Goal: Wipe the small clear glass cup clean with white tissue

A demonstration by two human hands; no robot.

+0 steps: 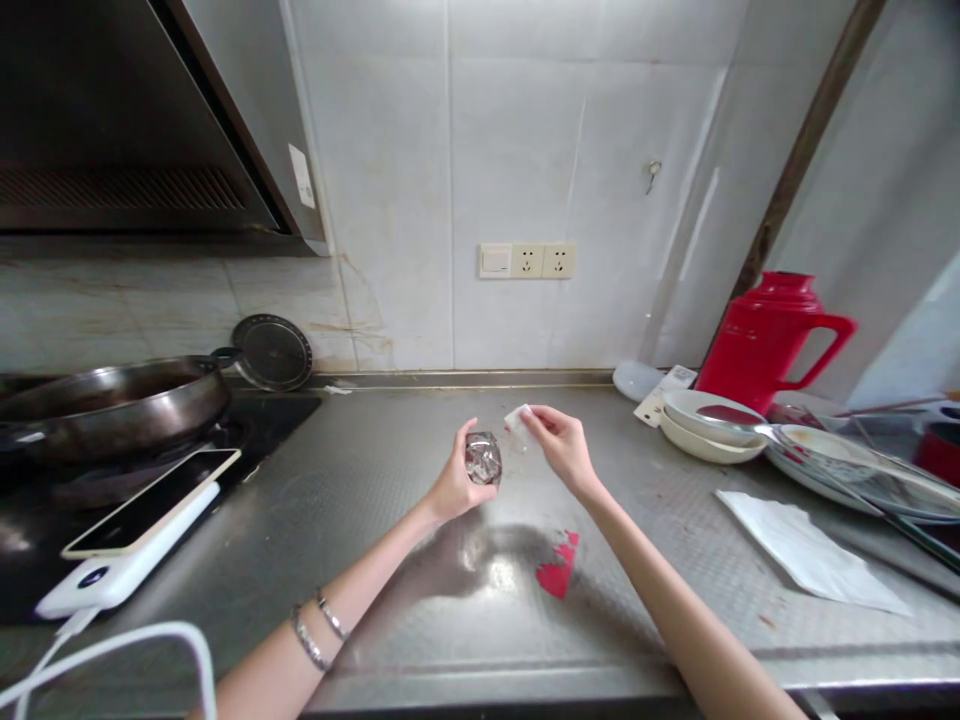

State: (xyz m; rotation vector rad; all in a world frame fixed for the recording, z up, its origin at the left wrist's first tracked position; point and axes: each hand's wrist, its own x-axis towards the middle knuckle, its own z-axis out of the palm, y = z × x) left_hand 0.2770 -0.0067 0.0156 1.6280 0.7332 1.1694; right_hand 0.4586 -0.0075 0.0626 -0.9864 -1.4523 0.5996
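Above the steel counter [375, 520], my left hand [452, 485] is wrapped round a small clear glass [484, 460], its open-looking end facing me. Just right of it, my right hand [562, 440] pinches a small whitish, partly see-through piece [517, 422] with a few reddish specks; whether it is paper or plastic I cannot make out. A narrow gap separates this piece from the glass. Below the hands, a torn piece of red paper [556, 575] lies flat on the counter.
A pan [112, 405] stands on the cooktop at left, near a phone [154, 500] on a white power bank [127, 560] with a cable [172, 632]. At right are a red thermos jug [761, 340], stacked bowls [709, 445], a plate [847, 455] and a white tissue [810, 550].
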